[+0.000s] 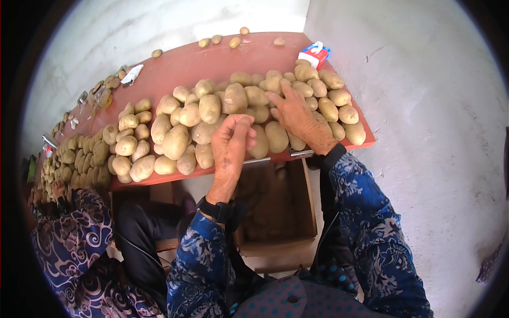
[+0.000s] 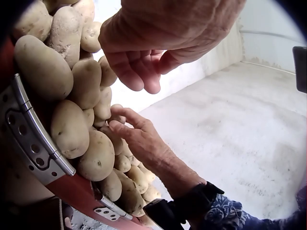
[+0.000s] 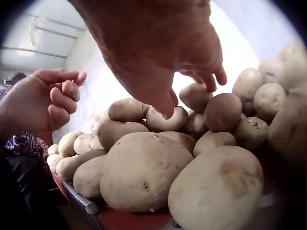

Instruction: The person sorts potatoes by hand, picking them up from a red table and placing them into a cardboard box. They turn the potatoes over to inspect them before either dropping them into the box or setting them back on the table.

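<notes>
My left hand (image 1: 231, 146) hovers over the front of the potato pile with its fingers loosely curled; nothing is visible in its grasp. In the right wrist view the left hand (image 3: 45, 103) shows its bent fingers from the side. My right hand (image 1: 303, 117) reaches over the pile's right part, fingers spread and bent slightly downward. Its thumb is at a potato (image 3: 167, 119), and its fingertips are by another potato (image 3: 195, 97). In the left wrist view the right hand (image 2: 148, 143) has its fingertips at a small potato (image 2: 117, 114).
Potatoes cover the front of the red table (image 1: 180, 66), with a few along its back edge. A tissue pack (image 1: 315, 54) lies at the back right. Below the table is an open cardboard box (image 1: 310, 204). Another person's patterned sleeve (image 1: 90, 222) is at the left.
</notes>
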{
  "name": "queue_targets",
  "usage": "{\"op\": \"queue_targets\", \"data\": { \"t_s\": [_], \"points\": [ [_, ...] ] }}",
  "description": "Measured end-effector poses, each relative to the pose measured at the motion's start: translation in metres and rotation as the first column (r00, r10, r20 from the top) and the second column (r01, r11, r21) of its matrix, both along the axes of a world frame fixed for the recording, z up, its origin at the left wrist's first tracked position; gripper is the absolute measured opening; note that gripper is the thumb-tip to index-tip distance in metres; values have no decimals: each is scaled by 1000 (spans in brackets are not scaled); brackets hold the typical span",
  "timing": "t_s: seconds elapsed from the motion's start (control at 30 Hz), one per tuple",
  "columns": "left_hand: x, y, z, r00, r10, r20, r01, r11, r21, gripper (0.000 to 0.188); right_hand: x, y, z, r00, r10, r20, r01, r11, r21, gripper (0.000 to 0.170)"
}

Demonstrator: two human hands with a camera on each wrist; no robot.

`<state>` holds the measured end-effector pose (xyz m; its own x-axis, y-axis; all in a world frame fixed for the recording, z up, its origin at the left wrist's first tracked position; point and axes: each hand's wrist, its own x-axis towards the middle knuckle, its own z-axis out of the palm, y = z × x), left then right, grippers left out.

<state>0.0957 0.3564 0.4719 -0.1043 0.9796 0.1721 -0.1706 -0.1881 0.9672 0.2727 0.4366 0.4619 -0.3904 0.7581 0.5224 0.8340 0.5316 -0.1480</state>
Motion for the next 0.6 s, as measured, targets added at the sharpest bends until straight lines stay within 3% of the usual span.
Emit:
{"op": "queue_targets", "data": {
  "t_s": [0.33,0.6],
  "points": [
    [-1,0,3,1000,6,-25,-6,1000,-4,18,15,32,-24,986,97,-136,-72,982,177,39],
    [0,1,-1,1000,-9,11,9,1000,28,18,17,-71,-4,970,148,-192,-124,984,131,41]
  ]
}}
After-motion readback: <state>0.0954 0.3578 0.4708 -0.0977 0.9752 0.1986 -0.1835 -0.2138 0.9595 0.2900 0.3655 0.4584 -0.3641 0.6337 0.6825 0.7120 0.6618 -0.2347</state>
